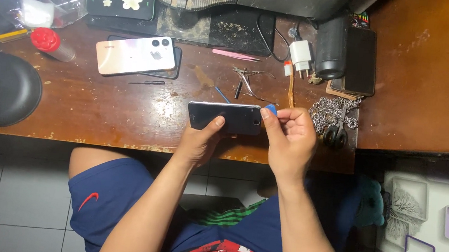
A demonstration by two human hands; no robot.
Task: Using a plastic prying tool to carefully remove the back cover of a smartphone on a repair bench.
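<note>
My left hand (200, 140) grips a dark phone (225, 117) from below, thumb lying across its screen, near the front edge of the brown wooden table (113, 113). My right hand (290, 139) pinches a small blue pick (271, 109) between thumb and forefinger. The pick sits at the phone's upper right corner, touching or nearly touching its edge.
A light pink phone (135, 54) lies on another dark phone at the back left. Tweezers (235, 55), pliers (249, 81), a small screwdriver (148, 82), a white charger (301, 55), a black cylinder (331, 47), a chain (334, 111), a black lamp base (0, 89) and a red-capped bottle (51, 43) surround them.
</note>
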